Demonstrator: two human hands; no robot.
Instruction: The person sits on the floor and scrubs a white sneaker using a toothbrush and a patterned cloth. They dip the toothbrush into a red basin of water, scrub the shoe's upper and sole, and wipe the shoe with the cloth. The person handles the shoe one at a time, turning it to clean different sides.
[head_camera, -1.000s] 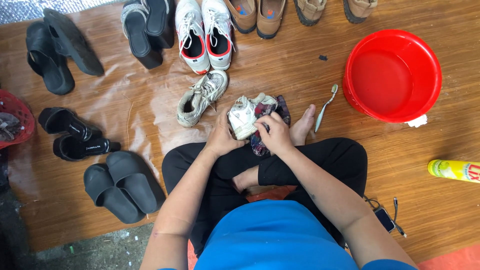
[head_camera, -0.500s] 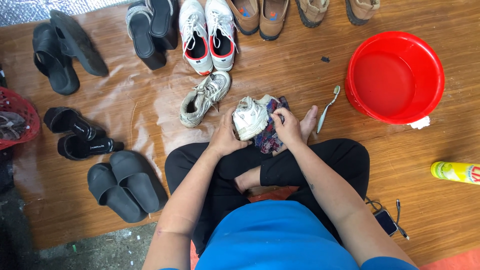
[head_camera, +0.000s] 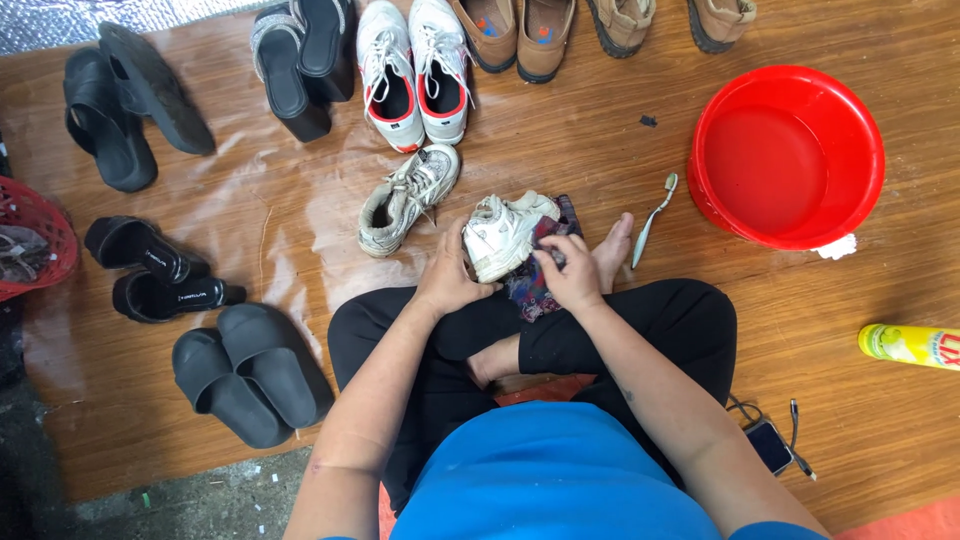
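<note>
- The left hand (head_camera: 448, 278) grips the heel end of a dirty white sneaker (head_camera: 505, 232), which is held over the person's crossed legs near the middle of the wooden floor (head_camera: 560, 140).
- The right hand (head_camera: 572, 272) closes on a dark patterned cloth (head_camera: 535, 285) and presses it against the side of that sneaker; the two hands sit close together with the shoe between them.
- The matching grey-white sneaker (head_camera: 408, 197) lies on the floor just beside the held one, toward the far edge.
- A toothbrush (head_camera: 652, 218) lies between the person's bare foot (head_camera: 610, 250) and the red basin (head_camera: 786, 155), which stands toward the far right corner.
- Along the far edge stand white-and-red trainers (head_camera: 412, 68), brown shoes (head_camera: 518, 35) and tan sandals (head_camera: 665, 20).
- Black slides (head_camera: 250, 372) and other black footwear lie toward the left edge, beside a red basket (head_camera: 35, 235).
- A yellow spray can (head_camera: 908, 345) lies at the right edge; a phone (head_camera: 768, 445) with cable rests by the person's right knee.
</note>
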